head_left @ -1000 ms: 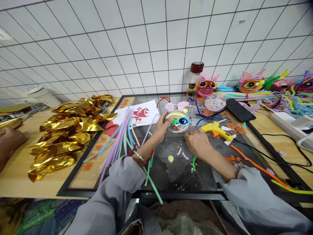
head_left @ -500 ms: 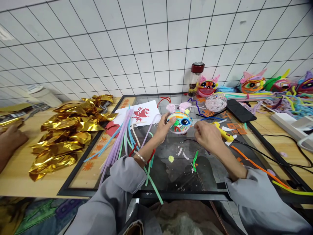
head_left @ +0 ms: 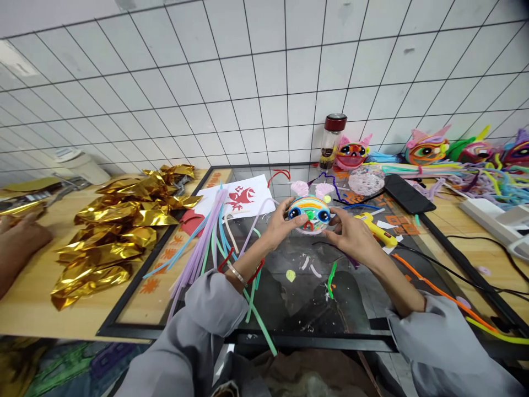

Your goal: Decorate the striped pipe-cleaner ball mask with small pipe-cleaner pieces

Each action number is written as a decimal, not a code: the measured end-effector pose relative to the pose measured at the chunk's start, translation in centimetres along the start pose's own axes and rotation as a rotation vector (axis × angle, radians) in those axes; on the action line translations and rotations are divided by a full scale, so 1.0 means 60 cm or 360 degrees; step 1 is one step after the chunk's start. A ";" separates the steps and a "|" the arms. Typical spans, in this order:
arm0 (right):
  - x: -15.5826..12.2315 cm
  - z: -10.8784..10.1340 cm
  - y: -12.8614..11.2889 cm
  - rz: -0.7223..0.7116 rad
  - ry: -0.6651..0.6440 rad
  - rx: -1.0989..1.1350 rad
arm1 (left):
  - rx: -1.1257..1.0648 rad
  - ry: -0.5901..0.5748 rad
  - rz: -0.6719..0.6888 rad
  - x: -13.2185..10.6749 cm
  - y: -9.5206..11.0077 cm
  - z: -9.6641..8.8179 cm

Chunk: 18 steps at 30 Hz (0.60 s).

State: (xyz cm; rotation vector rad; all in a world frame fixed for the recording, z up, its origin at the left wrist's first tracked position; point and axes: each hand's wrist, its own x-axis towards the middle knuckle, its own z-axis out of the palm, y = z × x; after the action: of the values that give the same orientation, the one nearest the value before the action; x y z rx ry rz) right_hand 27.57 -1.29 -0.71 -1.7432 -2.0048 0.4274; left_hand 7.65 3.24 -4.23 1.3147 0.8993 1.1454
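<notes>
I hold the colourful big-eyed ball (head_left: 311,202) with its two pink ears out in front of me, over the glass panel (head_left: 266,309), between both hands. My left hand (head_left: 285,225) grips its left side, thumb across the front, and my right hand (head_left: 349,234) has its fingers pressed to the right side. I cannot tell whether its base touches the glass.

Just beyond my right hand lies the yellow glue gun (head_left: 379,230), its black cord trailing off to the right, past an orange strip (head_left: 442,291). Behind it are the black phone (head_left: 409,193) and a speckled white ball (head_left: 366,181), with the red-capped bottle (head_left: 332,143) near the wall. A bundle of lilac, blue and green strips (head_left: 212,237) crowds my left forearm; some ends pass under it. White paper with a red print (head_left: 256,190) sits behind them, and crumpled gold foil (head_left: 111,231) covers much of the desk (head_left: 86,318) further left.

The panel's black frame (head_left: 314,341) runs close in front of my body. Between my forearms the glass gives the widest room, with only a yellow scrap (head_left: 290,275), a green piece (head_left: 332,280) and small bits on it.
</notes>
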 end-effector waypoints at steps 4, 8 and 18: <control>0.000 0.001 0.004 -0.0005 -0.0022 -0.0021 | 0.0022 -0.0090 -0.0039 -0.001 0.000 -0.006; -0.001 -0.001 0.001 -0.0003 -0.0022 -0.0072 | 0.0009 -0.0156 -0.0018 0.001 -0.008 -0.009; 0.000 -0.007 -0.002 0.0016 -0.0052 -0.0157 | 0.0012 -0.0170 -0.0073 -0.001 -0.001 -0.010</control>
State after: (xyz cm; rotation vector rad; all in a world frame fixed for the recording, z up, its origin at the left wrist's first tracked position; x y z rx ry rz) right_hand 27.70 -1.33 -0.33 -1.8166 -2.0728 0.3683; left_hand 7.06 3.32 -4.34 1.3420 0.8521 1.0275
